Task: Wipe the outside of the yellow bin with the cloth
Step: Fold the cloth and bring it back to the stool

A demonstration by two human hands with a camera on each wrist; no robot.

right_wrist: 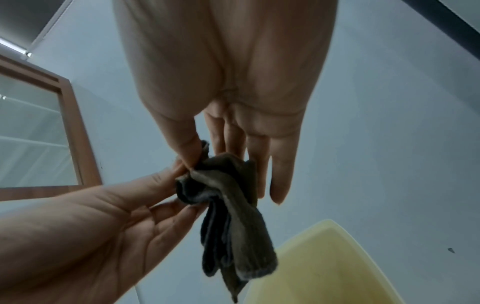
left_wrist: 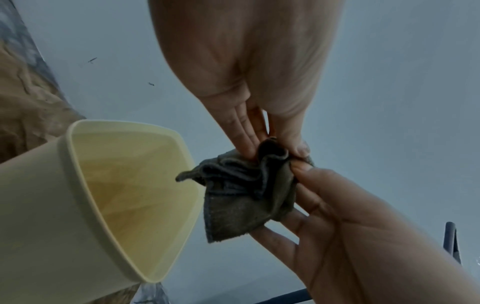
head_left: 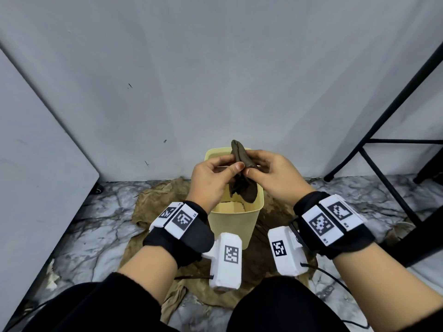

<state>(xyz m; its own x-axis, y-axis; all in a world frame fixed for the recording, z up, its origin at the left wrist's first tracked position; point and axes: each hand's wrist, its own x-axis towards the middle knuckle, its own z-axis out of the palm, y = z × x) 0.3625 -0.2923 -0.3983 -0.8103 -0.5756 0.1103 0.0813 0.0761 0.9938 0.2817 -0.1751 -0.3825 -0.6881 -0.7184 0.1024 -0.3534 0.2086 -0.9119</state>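
A pale yellow bin (head_left: 233,222) stands upright on the floor against the wall, its mouth open; it also shows in the left wrist view (left_wrist: 78,195) and the right wrist view (right_wrist: 324,267). Above its mouth hangs a bunched dark grey-brown cloth (head_left: 243,178) (left_wrist: 241,195) (right_wrist: 233,226). My left hand (head_left: 213,178) pinches the cloth's upper part between thumb and fingers (left_wrist: 246,131). My right hand (head_left: 271,173) pinches it from the other side, thumb against fingers (right_wrist: 189,148). The cloth's lower end dangles free over the bin.
A crumpled tan sheet (head_left: 153,204) lies under the bin on the marble-patterned floor (head_left: 91,226). A grey wall (head_left: 215,80) stands right behind. A grey panel (head_left: 36,176) closes the left side. Black metal furniture legs (head_left: 383,183) rise at the right.
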